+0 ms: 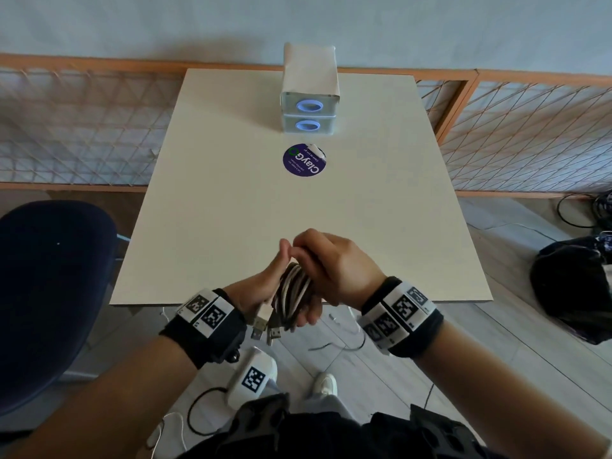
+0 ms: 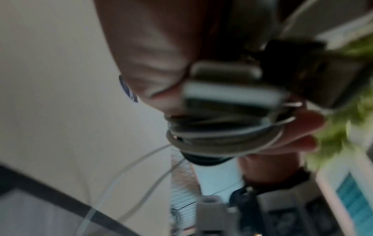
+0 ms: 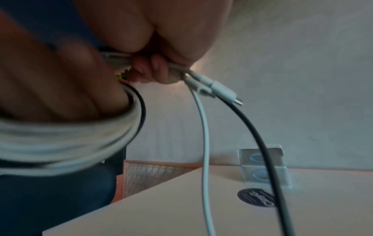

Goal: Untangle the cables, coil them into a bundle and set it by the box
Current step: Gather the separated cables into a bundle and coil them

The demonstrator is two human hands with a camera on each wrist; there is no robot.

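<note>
A coil of white and black cables (image 1: 294,293) is wound around my left hand (image 1: 263,284), just over the near edge of the table. Two USB plugs (image 1: 265,326) hang below that hand. My right hand (image 1: 334,260) sits on top of the coil and pinches cable ends. In the right wrist view small white plugs (image 3: 222,91) stick out past its fingers, and a white strand (image 3: 204,143) and a black strand (image 3: 259,137) hang down. The left wrist view shows the loops (image 2: 222,132), blurred. The box (image 1: 309,104), with two blue-ringed drawers, stands at the table's far edge.
A round purple sticker (image 1: 304,159) lies on the cream table (image 1: 248,210) in front of the box. A dark blue chair (image 1: 49,293) stands at the left. A black bag (image 1: 569,286) and loose cables lie on the floor at the right. A lattice fence (image 1: 82,127) runs behind.
</note>
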